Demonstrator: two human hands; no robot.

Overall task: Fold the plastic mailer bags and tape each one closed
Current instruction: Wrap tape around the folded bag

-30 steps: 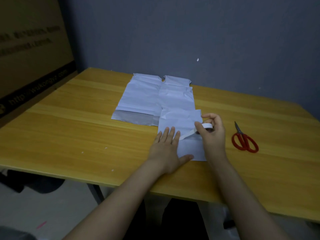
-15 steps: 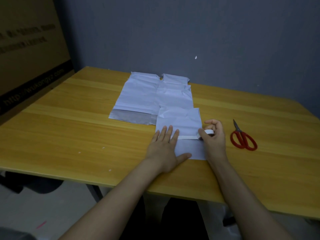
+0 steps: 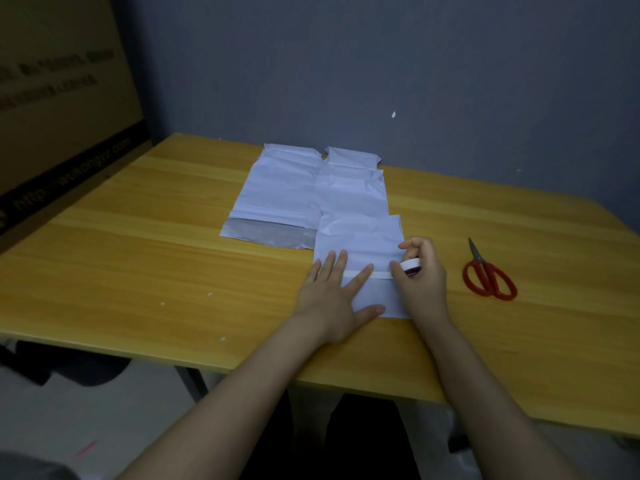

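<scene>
Folded mailer bag (image 3: 360,244): white, creased plastic, lying flat near the front edge of the wooden table (image 3: 138,254). A narrow white strip of tape (image 3: 381,274) crosses its lower part from left to right.

Left hand (image 3: 332,299): flat on the bag's left edge, fingers straight and spread, with fingertips lying across the left end of the strip and the thumb at the bag's near corner.

Right hand (image 3: 420,275): at the bag's right edge, fingers curled round one tape roll (image 3: 411,265), white with a dark red core, from which the strip runs.

Behind the folded bag, touching it, lie further white bags: one to the rear left (image 3: 280,199) with a grey band along its near end, and one directly behind (image 3: 349,188); whether more are stacked there cannot be told.

Right of the folded bag, apart from it, lies one pair of red-handled scissors (image 3: 488,277). Far left of it stands one cardboard box (image 3: 52,116).
</scene>
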